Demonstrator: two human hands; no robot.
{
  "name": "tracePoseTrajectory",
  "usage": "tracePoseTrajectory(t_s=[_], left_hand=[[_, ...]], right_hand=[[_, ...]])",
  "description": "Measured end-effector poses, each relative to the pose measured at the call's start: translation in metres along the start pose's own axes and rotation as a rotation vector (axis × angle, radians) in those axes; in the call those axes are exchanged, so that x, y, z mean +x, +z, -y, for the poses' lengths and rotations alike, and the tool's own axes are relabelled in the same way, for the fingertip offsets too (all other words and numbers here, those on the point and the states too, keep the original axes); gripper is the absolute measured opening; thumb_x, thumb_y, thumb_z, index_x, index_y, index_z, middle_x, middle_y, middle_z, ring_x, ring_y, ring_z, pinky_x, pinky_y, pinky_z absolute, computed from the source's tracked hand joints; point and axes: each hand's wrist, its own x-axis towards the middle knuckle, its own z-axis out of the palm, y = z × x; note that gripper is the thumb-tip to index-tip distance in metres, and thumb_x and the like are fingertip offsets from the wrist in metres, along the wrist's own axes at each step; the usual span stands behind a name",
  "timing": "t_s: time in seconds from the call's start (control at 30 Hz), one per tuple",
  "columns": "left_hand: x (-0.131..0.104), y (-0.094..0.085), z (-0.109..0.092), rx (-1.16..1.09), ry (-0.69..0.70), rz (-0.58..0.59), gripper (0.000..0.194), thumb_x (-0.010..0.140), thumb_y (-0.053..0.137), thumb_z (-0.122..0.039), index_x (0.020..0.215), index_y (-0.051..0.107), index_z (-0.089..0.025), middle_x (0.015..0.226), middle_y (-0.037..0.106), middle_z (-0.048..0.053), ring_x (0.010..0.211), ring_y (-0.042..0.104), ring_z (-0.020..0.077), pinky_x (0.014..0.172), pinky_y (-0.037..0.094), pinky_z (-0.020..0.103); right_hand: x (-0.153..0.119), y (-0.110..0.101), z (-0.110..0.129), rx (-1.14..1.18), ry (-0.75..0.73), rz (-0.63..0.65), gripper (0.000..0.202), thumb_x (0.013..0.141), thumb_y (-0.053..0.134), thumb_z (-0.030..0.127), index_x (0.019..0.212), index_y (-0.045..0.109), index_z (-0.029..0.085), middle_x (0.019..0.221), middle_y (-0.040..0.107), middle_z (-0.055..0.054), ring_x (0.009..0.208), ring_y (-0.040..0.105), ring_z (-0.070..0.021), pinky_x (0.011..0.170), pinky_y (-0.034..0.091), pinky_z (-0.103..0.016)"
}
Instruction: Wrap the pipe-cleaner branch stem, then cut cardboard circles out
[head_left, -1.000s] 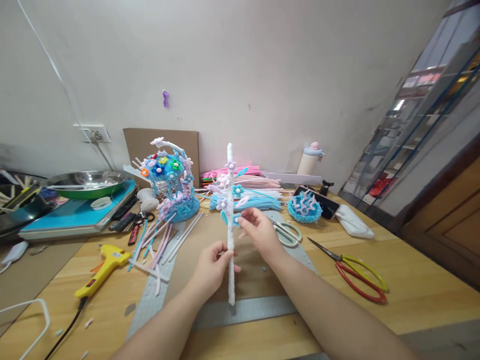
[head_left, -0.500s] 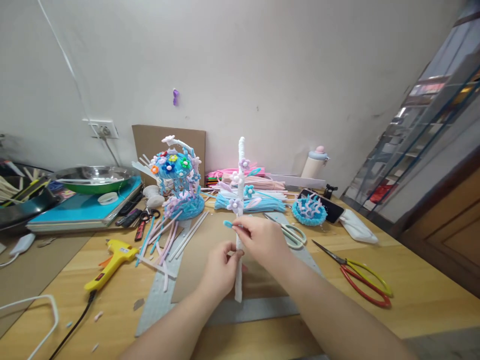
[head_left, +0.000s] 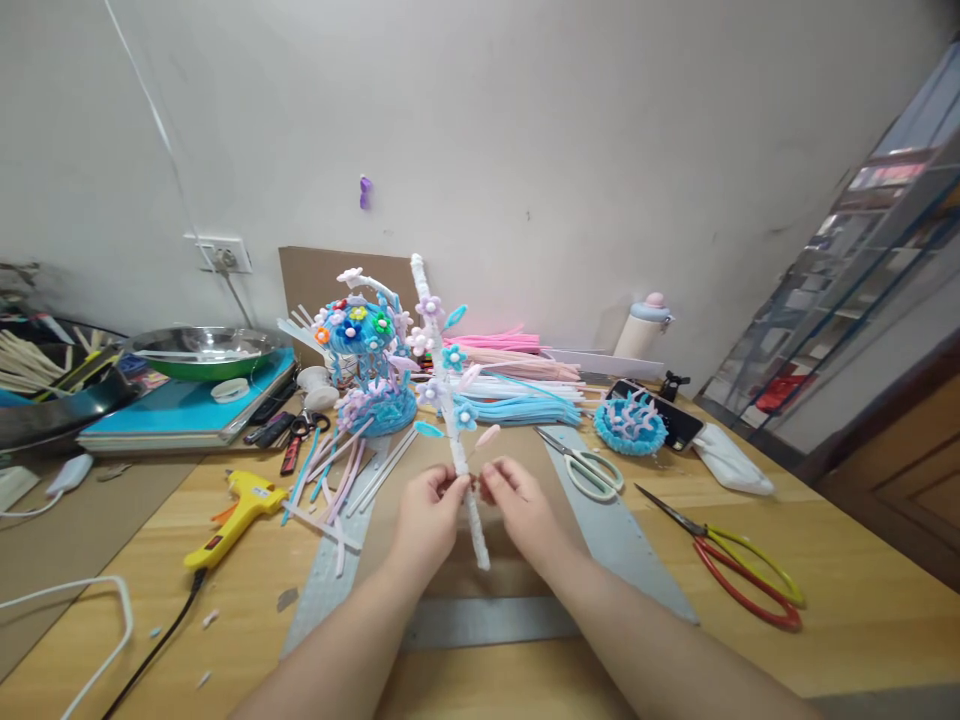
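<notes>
A white wrapped stem [head_left: 441, 375] stands tilted over the cardboard, its top leaning left. Fuzzy purple, pink and blue flowers and several leaves stick out along it, among them a blue leaf [head_left: 429, 430] and a pink leaf [head_left: 488, 436] low down. My left hand [head_left: 431, 515] is closed round the stem below these leaves, thumb in front. Against the stem's right side, my right hand [head_left: 525, 508] has its fingertips pinched together under the pink leaf. Whatever is between those fingertips is hidden.
Behind lie bundles of pipe cleaners [head_left: 517, 410] and a flower-covered jellyfish figure [head_left: 360, 345]. To the right are pale-handled scissors [head_left: 592, 475], red-and-yellow scissors [head_left: 750, 575] and a blue fuzzy dish [head_left: 630, 425]. A yellow glue gun [head_left: 236, 515] with its cord lies left.
The stem has gone from upright to leaning left, and more of its leaves show. My right hand has moved down from the blue leaf to the stem's right side.
</notes>
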Motion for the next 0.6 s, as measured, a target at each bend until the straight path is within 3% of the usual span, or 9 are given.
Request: tracePoseTrajectory(t_s=[0.1,0.23,0.43,0.6], left_hand=[[0.002,-0.001,-0.002,-0.01,0.031,-0.03,0.018,0.068,0.065,-0.032,0.061,0.064,-0.016,0.081,0.062,0.005,0.068,0.059,0.0154,0.056,0.044,0.022],[0.002,0.0,-0.004,-0.074,0.013,-0.019,0.016,0.065,0.069,-0.03,0.06,0.064,-0.015,0.087,0.056,0.003,0.063,0.055,0.0106,0.052,0.041,0.021],[0.005,-0.006,-0.004,-0.254,-0.163,0.163,0.022,0.067,0.067,-0.035,0.068,0.065,-0.013,0.057,0.055,0.0,0.048,0.051,0.0104,0.053,0.043,0.025],[0.005,-0.006,-0.002,-0.331,-0.254,0.248,0.027,0.066,0.068,-0.039,0.07,0.066,-0.013,0.053,0.056,0.001,0.047,0.052,0.0116,0.053,0.044,0.026]], right_hand=[[-0.001,0.015,-0.015,0.16,0.16,0.133,0.043,0.075,0.053,0.06,0.067,0.054,0.017,0.053,0.049,0.002,0.046,0.042,-0.0103,0.047,0.034,-0.024],[-0.005,0.023,-0.021,0.467,0.295,0.203,0.04,0.074,0.059,0.056,0.067,0.05,0.017,0.054,0.046,0.005,0.04,0.03,-0.0043,0.039,0.021,-0.017],[0.0,0.017,-0.022,0.457,0.288,0.244,0.039,0.073,0.062,0.052,0.064,0.048,0.016,0.055,0.044,0.006,0.039,0.025,-0.0019,0.037,0.017,-0.016],[-0.001,0.018,-0.02,0.434,0.293,0.215,0.04,0.074,0.06,0.052,0.062,0.045,0.017,0.051,0.041,0.007,0.037,0.021,-0.0016,0.036,0.013,-0.015]])
